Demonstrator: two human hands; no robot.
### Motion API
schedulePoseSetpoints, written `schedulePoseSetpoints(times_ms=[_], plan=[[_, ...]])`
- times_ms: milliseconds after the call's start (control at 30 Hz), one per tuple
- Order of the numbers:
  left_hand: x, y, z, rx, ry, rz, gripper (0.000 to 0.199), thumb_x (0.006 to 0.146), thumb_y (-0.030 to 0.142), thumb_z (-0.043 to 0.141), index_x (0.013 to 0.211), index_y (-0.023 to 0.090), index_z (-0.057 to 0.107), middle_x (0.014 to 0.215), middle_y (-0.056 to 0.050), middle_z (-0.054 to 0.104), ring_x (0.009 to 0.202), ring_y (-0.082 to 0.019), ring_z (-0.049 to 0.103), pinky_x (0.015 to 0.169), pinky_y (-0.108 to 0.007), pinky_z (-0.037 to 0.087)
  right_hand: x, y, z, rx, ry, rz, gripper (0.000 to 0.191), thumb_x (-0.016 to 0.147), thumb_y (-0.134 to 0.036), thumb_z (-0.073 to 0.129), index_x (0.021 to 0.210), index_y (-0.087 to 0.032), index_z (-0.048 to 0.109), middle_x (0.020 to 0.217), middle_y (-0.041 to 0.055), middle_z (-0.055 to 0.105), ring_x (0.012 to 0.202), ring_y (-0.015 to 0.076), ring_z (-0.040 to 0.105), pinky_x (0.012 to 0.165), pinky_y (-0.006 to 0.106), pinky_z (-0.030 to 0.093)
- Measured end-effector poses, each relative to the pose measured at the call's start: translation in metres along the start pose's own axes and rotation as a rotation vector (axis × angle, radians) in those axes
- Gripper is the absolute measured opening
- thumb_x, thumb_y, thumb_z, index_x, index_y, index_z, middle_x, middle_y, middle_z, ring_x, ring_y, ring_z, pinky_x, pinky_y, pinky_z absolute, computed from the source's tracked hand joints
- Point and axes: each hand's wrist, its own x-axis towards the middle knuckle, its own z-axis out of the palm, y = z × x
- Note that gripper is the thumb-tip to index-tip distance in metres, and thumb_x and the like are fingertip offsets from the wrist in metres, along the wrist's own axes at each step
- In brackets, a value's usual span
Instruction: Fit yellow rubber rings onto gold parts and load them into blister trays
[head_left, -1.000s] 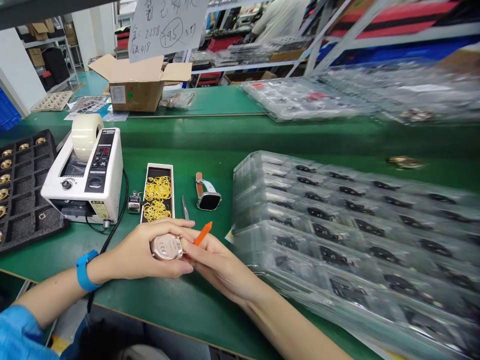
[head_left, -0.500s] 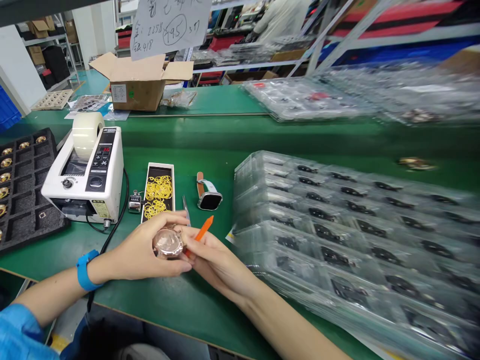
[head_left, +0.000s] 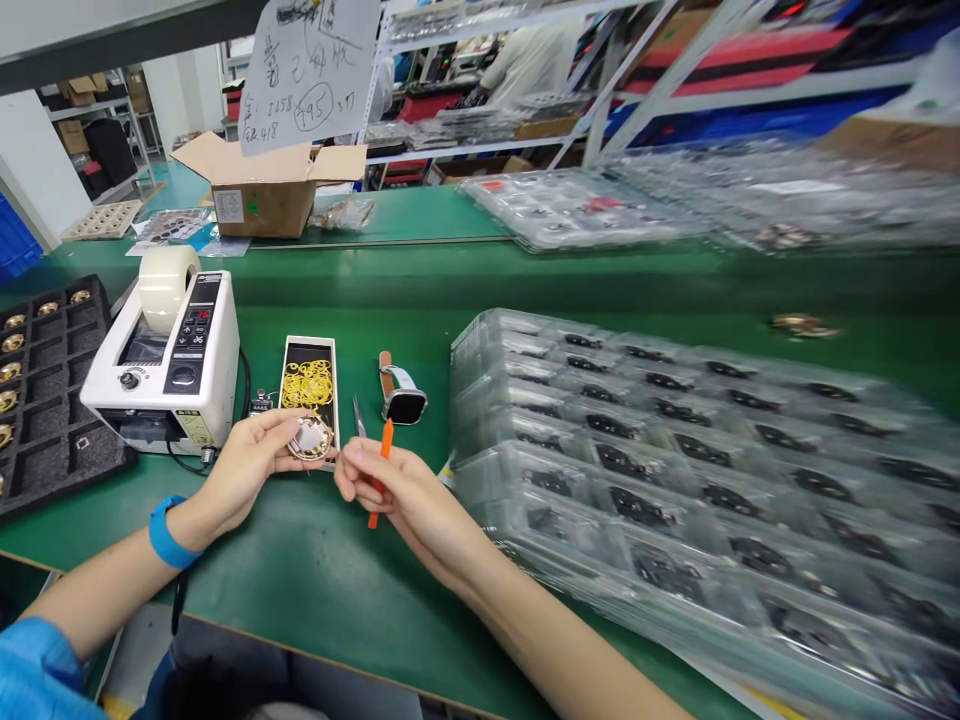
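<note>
Set at a green workbench [head_left: 277, 600], before pale metal shelves [head_left: 480, 153]. Gripping by its rim, between thumb and fingers of the left hand [head_left: 251, 460], a round watch part [head_left: 310, 440] with a pale middle, in front of or over the near end of a white box [head_left: 336, 375] of yellow rings [head_left: 306, 383]. Grasping in the curled right hand [head_left: 394, 480] an orange stick [head_left: 386, 440], just beside the watch part; too close to tell whether touching. Next outward, to tweezers [head_left: 359, 418] beyond the right hand and a square-faced watch [head_left: 405, 405] near them. Farther left, to a tape dispenser [head_left: 214, 345] and a black foam tray [head_left: 45, 455]. To the right, to stacked clear trays [head_left: 480, 440] of dark parts [head_left: 611, 425]. At the back, to an open cardboard box [head_left: 277, 205] below a handwritten sheet [head_left: 311, 60].
</note>
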Motion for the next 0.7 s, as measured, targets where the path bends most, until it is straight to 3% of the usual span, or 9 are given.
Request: schedulePoseSetpoints(times_ms=[133, 333, 700], plan=[[-0.0004, 0.0014, 0.0012, 0.018, 0.006, -0.034, 0.039, 0.066, 0.029, 0.078, 0.098, 0.012, 0.063, 0.082, -0.005, 0.073, 0.071, -0.017, 0.070, 0.072, -0.029, 0.056, 0.0023, 0.0019, -0.0013, -0.015, 0.095, -0.031, 0.042, 0.067, -0.053, 0.069, 0.061, -0.018, 0.047, 0.053, -0.0062, 0.047, 0.045, 0.0043, 0.022, 0.045, 0.024, 0.013], [-0.0014, -0.0006, -0.0008, 0.084, -0.009, 0.027, 0.035, 0.064, 0.028, 0.078, 0.090, 0.011, 0.062, 0.068, -0.003, 0.071, 0.060, -0.015, 0.069, 0.057, -0.022, 0.053, 0.0019, 0.0026, 0.0005, -0.057, 0.104, -0.023, 0.038, 0.068, -0.051, 0.067, 0.064, -0.018, 0.048, 0.054, -0.0058, 0.049, 0.044, 0.0040, 0.024, 0.044, 0.023, 0.014], [-0.0008, -0.0033, -0.0046, 0.127, -0.026, 0.092, 0.036, 0.065, 0.030, 0.078, 0.092, 0.012, 0.063, 0.070, -0.003, 0.071, 0.060, -0.014, 0.067, 0.059, -0.023, 0.054, 0.0085, 0.0074, 0.0013, 0.097, 0.106, -0.038, 0.042, 0.063, -0.050, 0.072, 0.064, -0.017, 0.046, 0.052, -0.0064, 0.050, 0.041, 0.0008, 0.023, 0.043, 0.021, 0.010]])
